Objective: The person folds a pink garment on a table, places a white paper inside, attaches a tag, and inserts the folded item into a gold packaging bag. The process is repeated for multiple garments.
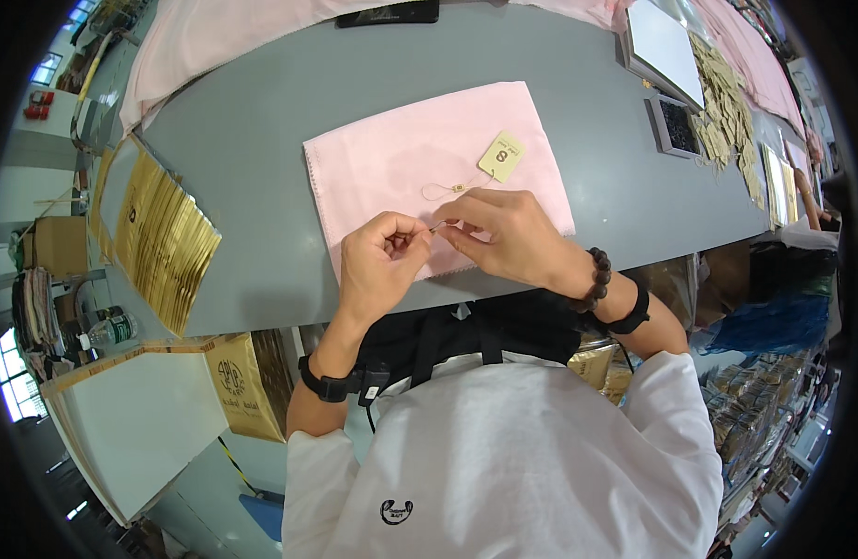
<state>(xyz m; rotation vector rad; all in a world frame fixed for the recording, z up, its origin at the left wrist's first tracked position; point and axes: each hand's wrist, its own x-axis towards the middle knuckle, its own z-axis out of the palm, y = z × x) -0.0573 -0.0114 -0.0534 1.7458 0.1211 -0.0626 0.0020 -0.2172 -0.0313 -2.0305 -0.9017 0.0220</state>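
A folded pale pink cloth (380, 157) lies on the grey table in front of me, its edges finely stitched. Over its near part, my left hand (383, 262) pinches a small thin metal piece (437, 227), which looks like a safety pin. The fingertips of my right hand (506, 234) close on the other end of it. Just beyond my right hand, a pale yellow-green hang tag (501, 156) rests on the cloth. Its looped string (436, 191) carries a small toggle (459, 188) and spreads across the fabric.
To the left lies a fanned stack of gold packaging bags (166, 244). At the right are a small box of black pins (677, 127), a pile of tags (726, 105) and a white box (663, 49). More pink cloth (219, 42) and a black device (390, 12) lie at the far edge.
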